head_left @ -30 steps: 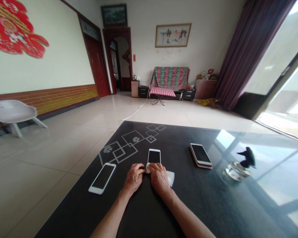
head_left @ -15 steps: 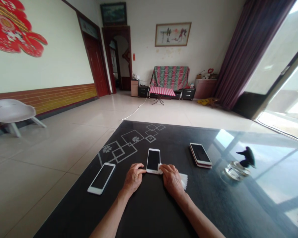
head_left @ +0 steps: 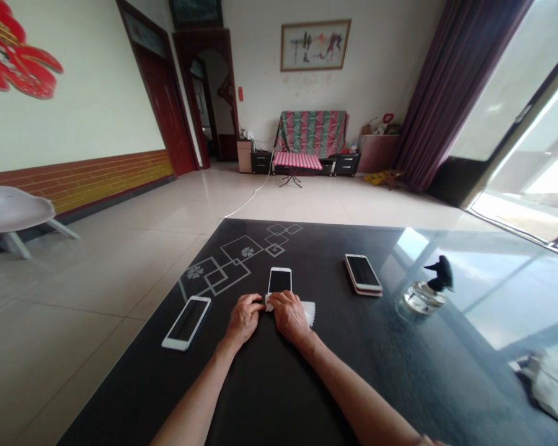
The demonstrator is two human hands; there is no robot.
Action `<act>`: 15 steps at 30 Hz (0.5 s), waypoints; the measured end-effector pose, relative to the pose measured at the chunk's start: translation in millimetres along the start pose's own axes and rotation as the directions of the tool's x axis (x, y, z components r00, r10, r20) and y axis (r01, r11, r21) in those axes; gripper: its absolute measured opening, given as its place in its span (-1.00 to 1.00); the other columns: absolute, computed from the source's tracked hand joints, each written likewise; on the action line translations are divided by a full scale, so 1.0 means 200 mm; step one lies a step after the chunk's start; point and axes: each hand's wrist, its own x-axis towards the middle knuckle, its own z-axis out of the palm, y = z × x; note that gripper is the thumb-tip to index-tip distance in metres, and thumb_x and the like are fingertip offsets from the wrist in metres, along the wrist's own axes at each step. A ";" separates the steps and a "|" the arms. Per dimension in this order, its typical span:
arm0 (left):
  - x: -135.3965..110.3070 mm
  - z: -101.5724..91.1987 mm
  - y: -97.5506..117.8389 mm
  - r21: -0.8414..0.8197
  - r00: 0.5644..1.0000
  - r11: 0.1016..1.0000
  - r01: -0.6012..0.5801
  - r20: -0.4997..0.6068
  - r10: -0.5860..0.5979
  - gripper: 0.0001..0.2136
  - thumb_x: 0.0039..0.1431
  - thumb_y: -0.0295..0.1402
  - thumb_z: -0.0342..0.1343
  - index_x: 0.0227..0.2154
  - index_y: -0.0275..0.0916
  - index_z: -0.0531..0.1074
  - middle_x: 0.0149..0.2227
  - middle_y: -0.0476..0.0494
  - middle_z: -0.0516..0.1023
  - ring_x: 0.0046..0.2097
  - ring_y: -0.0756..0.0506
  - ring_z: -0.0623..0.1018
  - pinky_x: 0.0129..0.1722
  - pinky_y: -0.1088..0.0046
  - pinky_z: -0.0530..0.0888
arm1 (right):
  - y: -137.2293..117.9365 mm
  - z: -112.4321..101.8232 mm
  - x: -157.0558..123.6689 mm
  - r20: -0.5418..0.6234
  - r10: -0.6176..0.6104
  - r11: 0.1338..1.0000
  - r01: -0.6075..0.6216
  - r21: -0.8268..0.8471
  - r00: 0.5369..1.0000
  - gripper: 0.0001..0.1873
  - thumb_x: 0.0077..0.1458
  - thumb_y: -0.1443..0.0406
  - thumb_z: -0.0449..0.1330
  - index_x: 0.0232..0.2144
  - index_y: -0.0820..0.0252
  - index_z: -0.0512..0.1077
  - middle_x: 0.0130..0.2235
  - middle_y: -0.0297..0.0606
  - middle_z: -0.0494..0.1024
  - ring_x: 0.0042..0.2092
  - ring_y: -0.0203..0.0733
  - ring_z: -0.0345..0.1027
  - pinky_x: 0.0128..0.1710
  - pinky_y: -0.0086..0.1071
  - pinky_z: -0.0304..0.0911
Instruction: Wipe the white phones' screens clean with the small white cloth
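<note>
While the white phone [head_left: 279,280] lies on the dark table [head_left: 270,396] just below frame centre, the right hand [head_left: 289,313], pressing a white cloth [head_left: 309,311], has slid leftward from the phone's lower right corner over its lower end, apparently a wiping stroke. Half-curled, the left hand [head_left: 245,317] sits by the lower left corner; whether it grips, I cannot tell. No brand is legible; characters on the framed picture [head_left: 315,45], upper centre, are too small to read.
</note>
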 end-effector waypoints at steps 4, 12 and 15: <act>0.00 -0.01 0.01 0.014 1.000 1.000 0.011 0.004 -0.011 -0.61 0.03 -0.67 -0.05 -0.32 -0.15 0.61 -0.11 -0.08 0.54 -0.02 -0.10 0.44 0.05 0.29 0.42 | 0.08 -0.04 -0.04 -0.002 0.042 0.999 -0.042 -0.010 0.999 -0.66 0.18 0.42 0.02 -0.07 0.08 0.46 -0.04 -0.27 0.50 -0.06 -0.13 0.21 -0.07 -0.32 0.09; 0.00 -0.02 0.02 0.023 1.000 1.000 0.008 -0.006 -0.008 -0.62 0.01 -0.67 -0.05 -0.34 -0.15 0.61 -0.13 -0.07 0.55 -0.04 -0.10 0.45 0.03 0.30 0.44 | 0.12 -0.07 -0.07 -0.057 0.174 0.984 -0.176 -0.037 0.983 -0.70 0.19 0.40 0.00 -0.15 0.09 0.49 -0.04 -0.26 0.50 -0.07 -0.11 0.22 -0.09 -0.31 0.09; 0.00 -0.01 0.01 0.022 1.000 1.000 0.006 -0.006 -0.006 -0.62 0.02 -0.67 -0.05 -0.34 -0.14 0.61 -0.13 -0.07 0.55 -0.03 -0.10 0.45 0.03 0.30 0.44 | 0.09 -0.06 -0.06 -0.027 0.125 0.992 -0.125 -0.027 0.992 -0.68 0.21 0.39 0.00 -0.10 0.07 0.48 -0.04 -0.26 0.50 -0.08 -0.12 0.22 -0.11 -0.30 0.09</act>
